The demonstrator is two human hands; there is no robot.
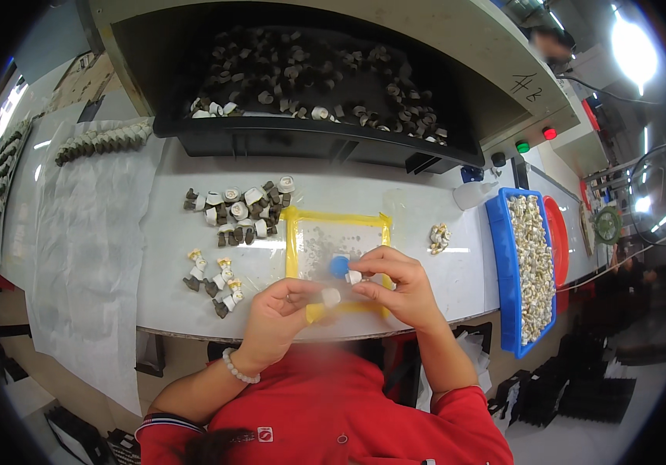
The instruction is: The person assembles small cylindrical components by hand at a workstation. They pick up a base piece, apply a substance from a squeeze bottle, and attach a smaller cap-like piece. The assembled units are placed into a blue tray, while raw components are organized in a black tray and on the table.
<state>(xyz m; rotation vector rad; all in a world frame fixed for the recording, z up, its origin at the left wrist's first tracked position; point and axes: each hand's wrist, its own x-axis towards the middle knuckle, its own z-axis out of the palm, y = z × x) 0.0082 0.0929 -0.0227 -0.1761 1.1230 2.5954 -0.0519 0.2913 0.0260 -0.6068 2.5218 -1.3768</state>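
Note:
My left hand is closed with a pinch on a small off-white piece, blurred in outline. Facing it, my right hand grips a small white part between thumb and fingers. The two pieces are close together but apart. Just beside the right fingertips shows a round blue thing; whether it is held or rests below is unclear. Both hands are over a clear sheet edged with yellow tape and dotted with grey spots. To the left lie several white figures with yellow tops and dark bases.
White-and-dark pieces are clustered at the left. A black tray of similar parts stands at the back. On the right are a blue bin of small gold-white parts, a white bottle, a red tray and a small pile.

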